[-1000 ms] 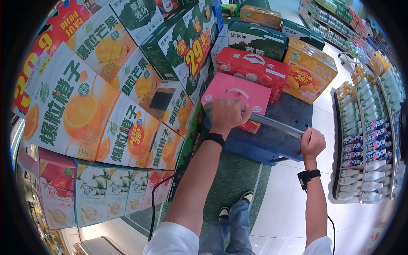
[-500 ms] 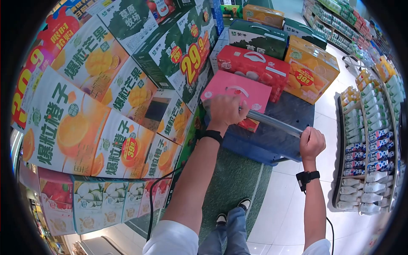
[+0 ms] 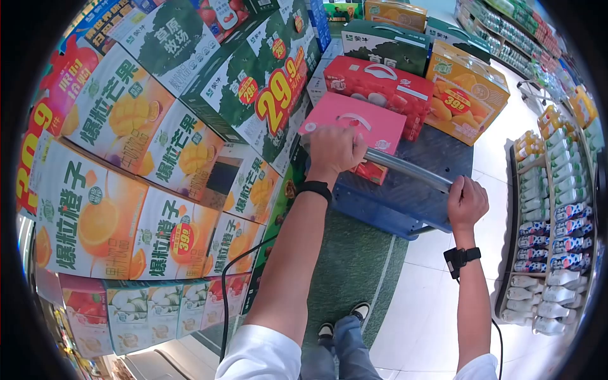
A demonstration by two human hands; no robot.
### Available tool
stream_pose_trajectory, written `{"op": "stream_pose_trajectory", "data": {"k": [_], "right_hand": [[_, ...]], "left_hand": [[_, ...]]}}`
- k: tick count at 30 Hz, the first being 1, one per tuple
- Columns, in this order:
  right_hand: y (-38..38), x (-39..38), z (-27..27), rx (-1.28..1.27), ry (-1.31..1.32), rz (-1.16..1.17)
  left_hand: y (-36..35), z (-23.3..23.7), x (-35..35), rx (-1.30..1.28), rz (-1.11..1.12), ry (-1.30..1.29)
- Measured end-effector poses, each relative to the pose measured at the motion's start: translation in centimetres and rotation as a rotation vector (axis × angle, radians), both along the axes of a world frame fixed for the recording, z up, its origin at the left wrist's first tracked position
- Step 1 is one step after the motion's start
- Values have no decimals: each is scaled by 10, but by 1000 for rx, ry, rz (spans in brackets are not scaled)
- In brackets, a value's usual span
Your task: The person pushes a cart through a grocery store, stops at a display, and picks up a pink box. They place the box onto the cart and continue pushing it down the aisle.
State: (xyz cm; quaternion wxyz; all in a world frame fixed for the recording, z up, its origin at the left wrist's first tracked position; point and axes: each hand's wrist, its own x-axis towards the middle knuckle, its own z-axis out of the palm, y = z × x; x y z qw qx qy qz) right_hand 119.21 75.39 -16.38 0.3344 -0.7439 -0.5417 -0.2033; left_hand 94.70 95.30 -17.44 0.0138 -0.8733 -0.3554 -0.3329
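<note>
Both hands are wrapped round the metal handle bar (image 3: pixel 405 166) of a blue platform cart (image 3: pixel 370 209). My left hand (image 3: pixel 332 151) grips the bar's left end; my right hand (image 3: pixel 467 201) grips its right end. Just beyond my left hand lies a pink carton (image 3: pixel 380 126) with a white carry handle. Behind it on the cart are a red carton (image 3: pixel 380 82), an orange-yellow carton (image 3: pixel 465 92) with a 39.9 label and a dark green carton (image 3: pixel 386 45). Part of another small red box (image 3: pixel 370 172) shows under the bar.
Close on the left rises a tall stack of drink cartons (image 3: pixel 101 209) with orange and mango prints. Green cartons (image 3: pixel 253 88) with a 29.9 sign top it. To the right, shelves of bottles (image 3: pixel 557 209) line the white tile floor (image 3: pixel 424 304). A green floor strip (image 3: pixel 354 259) runs beneath me.
The carton stack on the left has shifted lower and slightly left in view. The cart edge sits slightly farther right. Both hands keep their grip on the bar.
</note>
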Motion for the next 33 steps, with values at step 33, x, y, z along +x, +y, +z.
{"op": "stream_pose_trajectory", "data": {"k": [33], "right_hand": [[71,88,-41,-142,-67,6]], "left_hand": [[65,-28,76,-14,90,-146]]}}
